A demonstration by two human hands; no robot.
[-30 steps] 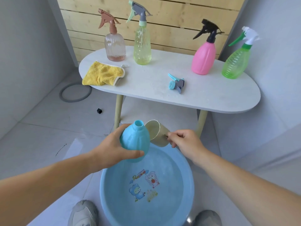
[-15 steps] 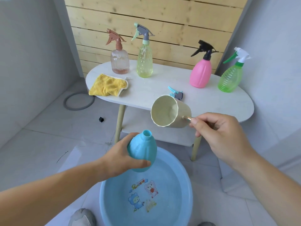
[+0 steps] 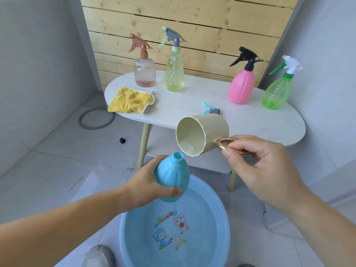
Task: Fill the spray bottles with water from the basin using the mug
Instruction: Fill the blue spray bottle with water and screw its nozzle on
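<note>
Pour: mug (image 3: 202,134) tipped on its side just above the blue bottle (image 3: 171,180), rim close over the open neck; best to keep the lip right over that narrow mouth and tip slowly.
Catch: bottle held over the near rim of the basin (image 3: 223,214), so spills should drop back in.
Left hand (image 3: 148,186): fingers wrapped round the bottle's belly, thumb across the front.
Right hand (image 3: 256,162): thumb and forefinger pinching the mug's coppery metal loop handle.
Mug: matte beige, faceted wall; a little wet at the bottom, possibly nearly spent, hard to tell.
Bottle: opaque, smooth, egg-shaped plastic, faintly ribbed.
Basin: glossy blue plastic, cartoon print under clear water.
Beyond the basin: white table (image 3: 192,105) with capped bottles and the loose trigger head (image 3: 211,110).
</note>
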